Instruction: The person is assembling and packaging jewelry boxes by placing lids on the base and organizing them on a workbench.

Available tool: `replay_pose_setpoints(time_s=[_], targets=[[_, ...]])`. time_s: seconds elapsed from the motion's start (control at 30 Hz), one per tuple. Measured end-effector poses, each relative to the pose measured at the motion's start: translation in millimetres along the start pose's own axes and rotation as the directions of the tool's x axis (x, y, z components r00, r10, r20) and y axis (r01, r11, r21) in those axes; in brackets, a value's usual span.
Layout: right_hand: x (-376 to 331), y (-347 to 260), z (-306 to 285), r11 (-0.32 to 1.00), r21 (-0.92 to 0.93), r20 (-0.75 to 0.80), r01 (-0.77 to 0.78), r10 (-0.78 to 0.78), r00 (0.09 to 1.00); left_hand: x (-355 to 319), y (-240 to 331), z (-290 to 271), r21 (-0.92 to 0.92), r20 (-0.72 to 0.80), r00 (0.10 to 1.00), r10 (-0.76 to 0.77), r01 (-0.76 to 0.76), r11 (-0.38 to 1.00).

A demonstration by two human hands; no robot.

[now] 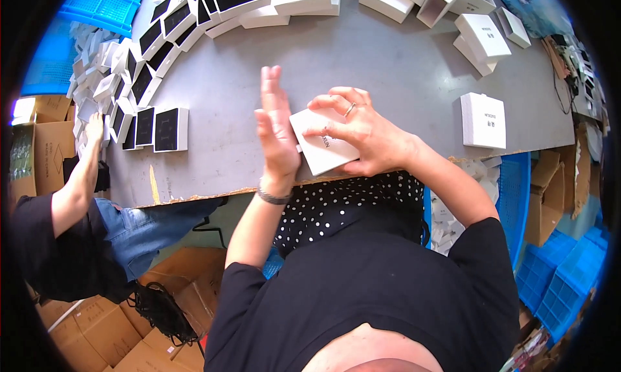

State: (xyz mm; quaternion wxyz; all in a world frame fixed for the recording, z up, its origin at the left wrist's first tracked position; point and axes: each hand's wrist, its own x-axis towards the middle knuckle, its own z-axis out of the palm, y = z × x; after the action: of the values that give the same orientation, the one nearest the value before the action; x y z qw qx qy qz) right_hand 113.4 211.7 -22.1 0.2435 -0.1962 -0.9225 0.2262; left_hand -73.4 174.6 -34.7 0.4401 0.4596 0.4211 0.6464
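The right hand (378,134) is gripping a white box (323,155) from above, its fingers bending over the top and its thumb lying along the near side; the covering fingers are hiding part of the print, and the box's inside is not showing. Just left of it, the left hand (278,129) is holding nothing, its palm standing wide and its fingers pointing away from the body; whether the palm is touching the box is hard to tell. Farther left of the left hand, open white boxes (183,129) are showing black interiors, whether lining or contents being unclear, and their row is curving away beyond the hands until the dark rim is cutting it off. A co-worker's hand (96,127) is reaching into a blurred white heap there. Right of the right hand, another white box (485,120) is resting on the table (388,62); below that forearm, a blue crate (515,201) is holding small white pieces (445,223), partly hidden by the arm.
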Motion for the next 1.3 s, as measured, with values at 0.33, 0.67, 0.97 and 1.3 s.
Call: replay_pose_setpoints(time_s=[0.33, 0.67, 0.97, 1.3], targets=[[-20, 3, -28, 0.923, -0.314, -0.079, -0.224, 0.210, 0.974, 2, -4, -45, 0.409, 0.037, 0.999, 0.031, -0.044, 0.912], [-121, 92, -165, 0.362, -0.540, -0.660, -0.759, 0.377, 0.650, -4, 37, -190, 0.986, -0.020, 0.968, 0.249, 0.060, -0.153], [-57, 44, -140, 0.866, -0.354, -0.290, -0.353, 0.257, 0.922, -24, 57, -37, 0.972, 0.212, 0.976, -0.044, -0.206, 0.114], [-47, -14, -101, 0.765, -0.480, 0.117, -0.429, 0.540, 0.833, -9, 37, -59, 0.907, 0.317, 0.948, -0.020, -0.297, 0.300]])
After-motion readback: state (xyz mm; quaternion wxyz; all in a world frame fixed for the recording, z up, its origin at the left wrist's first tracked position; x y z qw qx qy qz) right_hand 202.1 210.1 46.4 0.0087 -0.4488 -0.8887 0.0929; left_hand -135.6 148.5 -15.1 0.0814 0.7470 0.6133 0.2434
